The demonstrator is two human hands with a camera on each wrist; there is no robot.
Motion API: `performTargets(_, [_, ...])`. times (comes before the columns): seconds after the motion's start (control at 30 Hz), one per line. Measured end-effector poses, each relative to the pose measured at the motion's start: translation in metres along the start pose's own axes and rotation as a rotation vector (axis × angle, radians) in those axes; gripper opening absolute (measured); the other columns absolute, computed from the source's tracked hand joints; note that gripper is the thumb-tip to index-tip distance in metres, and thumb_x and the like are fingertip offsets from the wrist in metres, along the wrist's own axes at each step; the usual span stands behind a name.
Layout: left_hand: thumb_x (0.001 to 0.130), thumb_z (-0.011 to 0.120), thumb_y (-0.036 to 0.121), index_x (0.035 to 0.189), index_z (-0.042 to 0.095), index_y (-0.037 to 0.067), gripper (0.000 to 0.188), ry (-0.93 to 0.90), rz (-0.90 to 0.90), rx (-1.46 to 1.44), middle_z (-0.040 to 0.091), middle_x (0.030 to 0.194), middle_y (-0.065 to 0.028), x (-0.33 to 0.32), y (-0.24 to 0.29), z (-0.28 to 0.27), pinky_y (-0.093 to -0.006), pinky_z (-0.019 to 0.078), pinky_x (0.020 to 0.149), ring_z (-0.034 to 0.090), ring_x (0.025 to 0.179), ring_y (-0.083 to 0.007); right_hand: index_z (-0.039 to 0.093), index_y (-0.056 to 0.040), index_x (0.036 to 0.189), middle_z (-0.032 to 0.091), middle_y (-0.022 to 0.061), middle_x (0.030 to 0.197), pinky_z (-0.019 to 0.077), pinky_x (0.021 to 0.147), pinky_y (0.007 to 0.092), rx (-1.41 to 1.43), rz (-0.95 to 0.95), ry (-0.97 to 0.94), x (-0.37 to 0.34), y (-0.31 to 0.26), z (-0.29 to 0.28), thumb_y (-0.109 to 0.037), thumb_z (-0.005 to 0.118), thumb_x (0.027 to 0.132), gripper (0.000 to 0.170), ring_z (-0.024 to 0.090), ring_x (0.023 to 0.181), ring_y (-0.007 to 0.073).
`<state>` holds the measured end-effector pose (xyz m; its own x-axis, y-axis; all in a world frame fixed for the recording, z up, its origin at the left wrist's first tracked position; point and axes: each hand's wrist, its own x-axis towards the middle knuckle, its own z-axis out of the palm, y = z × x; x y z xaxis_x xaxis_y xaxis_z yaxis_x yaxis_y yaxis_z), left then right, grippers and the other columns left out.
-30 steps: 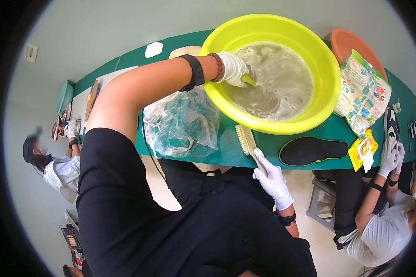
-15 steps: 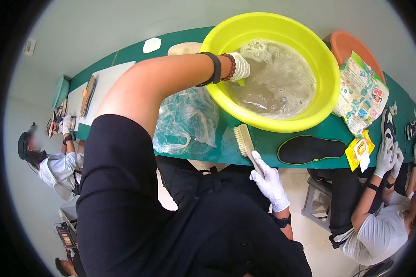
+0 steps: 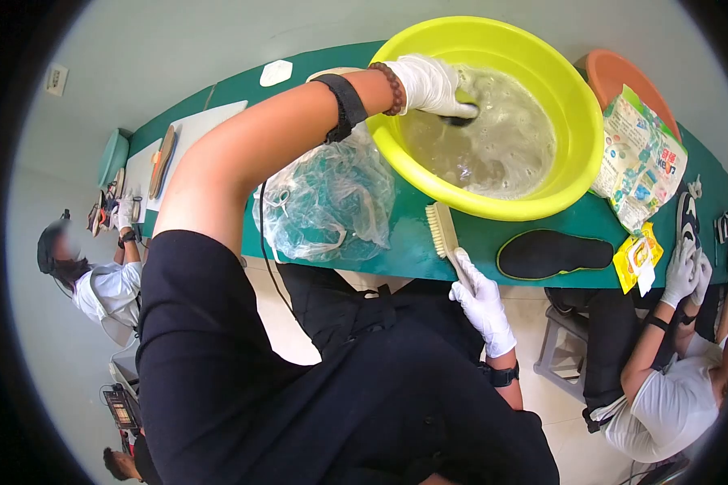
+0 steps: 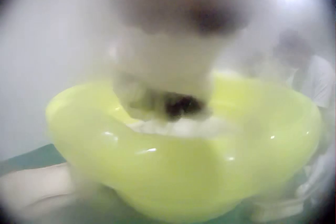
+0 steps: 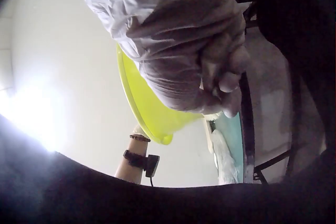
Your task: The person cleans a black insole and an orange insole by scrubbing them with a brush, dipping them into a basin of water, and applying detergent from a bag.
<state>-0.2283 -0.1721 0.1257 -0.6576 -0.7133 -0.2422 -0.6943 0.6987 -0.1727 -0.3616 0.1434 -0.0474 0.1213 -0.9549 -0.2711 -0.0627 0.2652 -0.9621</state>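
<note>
My gloved left hand [image 3: 430, 85] reaches over the near-left rim of a yellow-green basin [image 3: 578, 162] of cloudy, sudsy water. It grips an insole [image 3: 466, 103], black and yellow-green, mostly hidden by the glove and held over the water. In the left wrist view the hand is blurred, with a dark patch of the insole [image 4: 184, 104] under it. At the table's front edge my gloved right hand [image 3: 485, 307] holds a scrubbing brush [image 3: 445, 230] by its handle, pale bristles facing left. A matching black insole [image 3: 554, 255] with yellow-green edging lies right of the brush.
A crumpled clear plastic bag [image 3: 332, 206] lies left of the basin. To the right are a detergent bag [image 3: 643, 158], an orange basin [image 3: 623, 81] and a yellow wipes packet [image 3: 637, 257]. Another person's gloved hands [image 3: 683, 275] hold a shoe at the right.
My left hand has risen out of the water and moved toward the basin's far side, bringing the insole into sight. The right hand keeps its hold on the brush.
</note>
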Motion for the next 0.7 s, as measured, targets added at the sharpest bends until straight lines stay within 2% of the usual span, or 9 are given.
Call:
performTargets(0.07, [0.087,0.048,0.065,0.093,0.074,0.006,0.065,0.079,-0.012,0.004,0.070,0.084,-0.0181,-0.004,-0.001,-0.002,-0.0442,0.0544,0.072,0.068,0.081,-0.0356,0.041,0.0020,0.144,0.054,0.0126,0.142,0.0517,0.078,0.0260,0.038,0.014,0.003,-0.002,-0.004,0.002,0.006,0.052,0.086,0.059,0.060,0.075,0.0117])
performTargets(0.17, [0.087,0.052,0.061,0.091,0.074,0.006,0.060,0.103,-0.046,-0.014,0.070,0.082,-0.0178,0.000,0.000,0.000,-0.0446,0.0544,0.071,0.068,0.080,-0.0359,0.041,0.0012,0.145,0.055,0.0115,0.141,0.0518,0.077,0.0257,0.049,0.009,0.013,-0.003,-0.003,0.004,0.006,0.051,0.086,0.060,0.059,0.074,0.0109])
performTargets(0.37, [0.089,0.056,0.047,0.094,0.073,0.006,0.045,0.063,0.056,-0.013,0.071,0.088,-0.0181,-0.008,0.013,0.014,-0.0450,0.0549,0.074,0.068,0.083,-0.0363,0.041,0.0007,0.146,0.055,0.0110,0.139,0.0517,0.077,0.0257,0.049,0.033,0.031,-0.009,-0.003,0.005,0.006,0.049,0.086,0.060,0.058,0.074,0.0106])
performTargets(0.47, [0.089,0.057,0.045,0.100,0.072,0.006,0.043,-0.018,0.010,-0.057,0.070,0.094,-0.0201,-0.008,0.017,0.021,-0.0447,0.0547,0.077,0.068,0.089,-0.0367,0.040,0.0005,0.146,0.055,0.0106,0.139,0.0514,0.078,0.0254,0.037,0.035,0.035,-0.011,-0.005,0.003,0.006,0.050,0.086,0.061,0.057,0.074,0.0103])
performTargets(0.57, [0.089,0.059,0.043,0.115,0.068,0.008,0.044,0.007,-0.053,-0.242,0.070,0.101,-0.0182,0.011,0.005,0.032,-0.0424,0.0537,0.081,0.068,0.094,-0.0332,0.040,0.0003,0.146,0.055,0.0098,0.140,0.0511,0.078,0.0251,0.057,0.039,0.041,-0.013,-0.005,0.001,0.006,0.050,0.086,0.061,0.057,0.075,0.0098])
performTargets(0.67, [0.090,0.061,0.042,0.130,0.059,0.010,0.052,0.112,0.006,-0.809,0.069,0.105,-0.0130,0.001,-0.007,0.033,-0.0375,0.0522,0.080,0.066,0.095,-0.0252,0.040,0.0002,0.146,0.054,0.0086,0.140,0.0509,0.078,0.0248,0.050,0.042,0.038,-0.016,-0.008,0.001,0.006,0.050,0.087,0.061,0.056,0.076,0.0093])
performTargets(0.7, [0.090,0.063,0.041,0.138,0.052,0.011,0.057,0.037,-0.062,-0.998,0.065,0.105,-0.0067,-0.014,-0.004,0.017,-0.0334,0.0503,0.077,0.060,0.091,-0.0179,0.040,0.0001,0.146,0.054,0.0082,0.141,0.0508,0.078,0.0247,0.040,0.039,0.035,-0.016,-0.009,0.002,0.006,0.050,0.087,0.061,0.056,0.076,0.0091])
